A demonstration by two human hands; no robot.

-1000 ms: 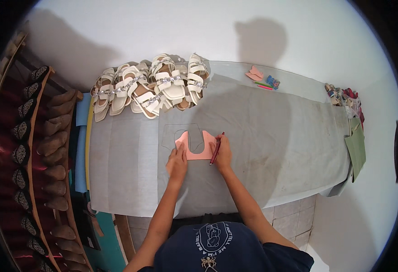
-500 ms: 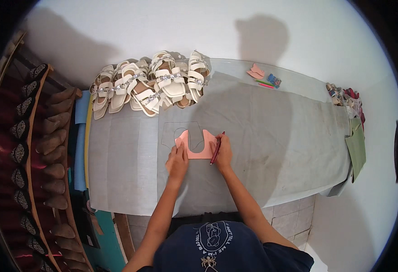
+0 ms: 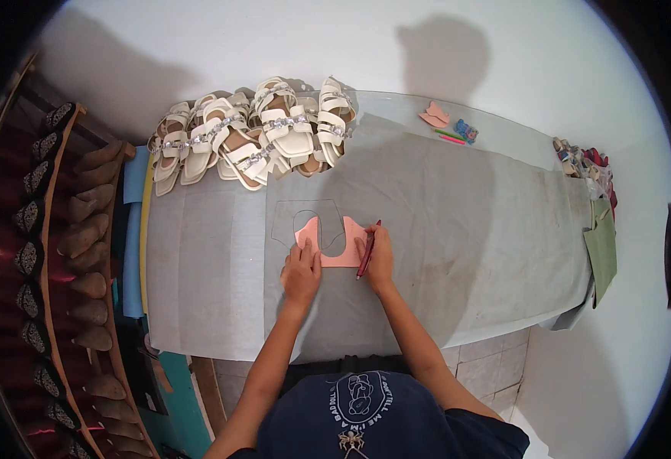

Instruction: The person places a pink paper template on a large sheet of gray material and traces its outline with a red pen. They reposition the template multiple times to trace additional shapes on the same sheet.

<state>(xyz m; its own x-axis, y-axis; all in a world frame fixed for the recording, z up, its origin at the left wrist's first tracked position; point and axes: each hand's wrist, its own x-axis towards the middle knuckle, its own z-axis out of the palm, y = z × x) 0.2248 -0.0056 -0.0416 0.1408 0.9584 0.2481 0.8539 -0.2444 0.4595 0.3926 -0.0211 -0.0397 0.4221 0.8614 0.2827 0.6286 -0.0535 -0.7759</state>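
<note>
The pink U-shaped piece [image 3: 341, 262] is laid flat on the grey cloth [image 3: 519, 229], partly over a drawn outline [image 3: 308, 200]; its left arm is pressed by the left hand [image 3: 301, 274], which is not closed around anything, while a dark red pen [image 3: 363, 265] is gripped in the right hand [image 3: 380, 258] at its right edge. Thin, light and card-stiff by appearance, the piece may slide easily; narrow tips could bend, so the broad lower band is best held.
</note>
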